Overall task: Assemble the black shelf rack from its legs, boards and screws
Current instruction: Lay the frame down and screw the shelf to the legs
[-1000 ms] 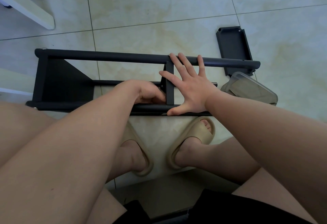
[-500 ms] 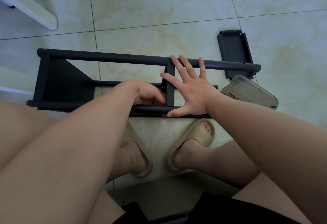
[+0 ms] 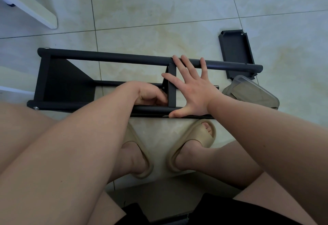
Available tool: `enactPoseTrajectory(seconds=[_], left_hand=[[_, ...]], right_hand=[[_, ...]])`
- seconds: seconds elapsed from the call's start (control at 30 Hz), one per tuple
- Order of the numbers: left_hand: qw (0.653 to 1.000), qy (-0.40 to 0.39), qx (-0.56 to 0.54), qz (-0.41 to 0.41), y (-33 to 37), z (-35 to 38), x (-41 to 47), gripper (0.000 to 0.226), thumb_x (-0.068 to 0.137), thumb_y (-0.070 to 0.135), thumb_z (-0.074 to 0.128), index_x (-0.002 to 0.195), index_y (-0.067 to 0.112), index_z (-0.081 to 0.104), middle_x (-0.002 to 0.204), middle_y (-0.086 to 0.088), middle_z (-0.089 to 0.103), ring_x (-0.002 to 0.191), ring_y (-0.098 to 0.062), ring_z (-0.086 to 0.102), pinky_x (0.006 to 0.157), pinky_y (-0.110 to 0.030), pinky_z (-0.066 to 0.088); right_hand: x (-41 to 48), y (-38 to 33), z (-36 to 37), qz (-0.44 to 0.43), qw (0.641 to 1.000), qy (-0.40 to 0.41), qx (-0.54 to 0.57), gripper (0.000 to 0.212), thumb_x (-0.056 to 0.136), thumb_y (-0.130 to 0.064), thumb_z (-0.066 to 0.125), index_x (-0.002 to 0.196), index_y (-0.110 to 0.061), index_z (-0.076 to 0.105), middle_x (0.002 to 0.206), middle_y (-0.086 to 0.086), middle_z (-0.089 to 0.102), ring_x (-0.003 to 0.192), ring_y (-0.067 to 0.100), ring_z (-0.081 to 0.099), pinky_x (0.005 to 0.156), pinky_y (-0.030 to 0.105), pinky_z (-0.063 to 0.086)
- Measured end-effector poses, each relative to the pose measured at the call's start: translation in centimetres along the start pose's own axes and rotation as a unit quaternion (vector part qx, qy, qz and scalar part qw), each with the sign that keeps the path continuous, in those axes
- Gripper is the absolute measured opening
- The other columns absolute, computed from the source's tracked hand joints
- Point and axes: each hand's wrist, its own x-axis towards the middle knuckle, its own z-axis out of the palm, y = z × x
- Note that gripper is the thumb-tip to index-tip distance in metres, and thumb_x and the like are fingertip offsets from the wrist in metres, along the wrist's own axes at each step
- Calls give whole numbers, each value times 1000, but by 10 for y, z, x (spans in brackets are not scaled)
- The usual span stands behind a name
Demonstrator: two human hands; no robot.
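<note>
Hardly anything has moved since a second ago: both our hands keep their places on the rack, and only our view has shifted a touch. Our right fingers (image 3: 188,66) are straight and fanned wide. Three tips lie on the far leg (image 3: 115,58), the forefinger crosses the middle board (image 3: 172,86), and the thumb stretches down to touch the near leg (image 3: 85,108). So the right hand (image 3: 194,92) lies flat, pressing just right of that board. Our left fingers (image 3: 159,98) are curled tight against the board's left face, low down by the near leg. Whether they pinch anything there we cannot tell, since the left hand (image 3: 149,93) hides it.

Farther out, the black shelf rack (image 3: 42,79) lies on its side on the tiled floor (image 3: 142,11), running left to right just beyond our sandals (image 3: 193,143). Its end board (image 3: 69,82) closes the left end between the legs, and a third leg (image 3: 110,83) shows lower down behind. Silver screw heads (image 3: 36,108) sit at the left ends of the near and far legs. Past the rack's right end a loose board (image 3: 236,52) lies flat on the floor. Near it a clear plastic container (image 3: 252,91) sits tilted beside our right wrist. At top left a white furniture leg (image 3: 30,6) crosses the corner.
</note>
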Motion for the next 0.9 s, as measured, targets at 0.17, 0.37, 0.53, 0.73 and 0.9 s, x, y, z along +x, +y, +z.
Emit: enactPoseTrajectory(seconds=[0.17,0.37,0.53,0.73,0.9], left_hand=[[998,-5,45,-47,4,1,-3,28,96,16,56,86,18,82,99,-6,76,89,-20,72,85,-31,57],[995,41,64,-59,12,5,-4,25,94,7,57,83,12,78,90,-10,76,84,-22,72,91,-37,54],[995,62,59,-50,14,7,-2,17,93,0,55,94,7,70,79,-10,72,73,-21,69,75,-32,56],[996,75,41,-30,14,8,-2,18,91,-6,53,91,4,68,78,-13,68,79,-25,64,84,-37,53],[996,86,34,-2,10,7,-1,23,89,-10,52,84,6,67,78,-13,67,76,-24,67,84,-36,54]], right_hand=[[-1,0,-1,2,1000,-4,-5,120,62,-102,30,160,-35,10,168,12,-18,154,34,-18,114,74,-7],[-1,-1,-2,2,1000,-5,-3,120,62,-102,31,160,-35,11,168,13,-18,154,34,-18,114,74,-7],[-1,0,-2,4,1000,-7,-5,121,62,-102,30,160,-35,10,168,12,-19,154,33,-19,114,74,-8],[-1,0,-1,2,1000,-4,-4,120,63,-102,31,160,-35,10,168,12,-19,154,33,-18,114,73,-9],[-1,0,0,2,1000,-1,-5,120,63,-102,31,160,-35,11,168,13,-18,155,33,-18,115,73,-9]])
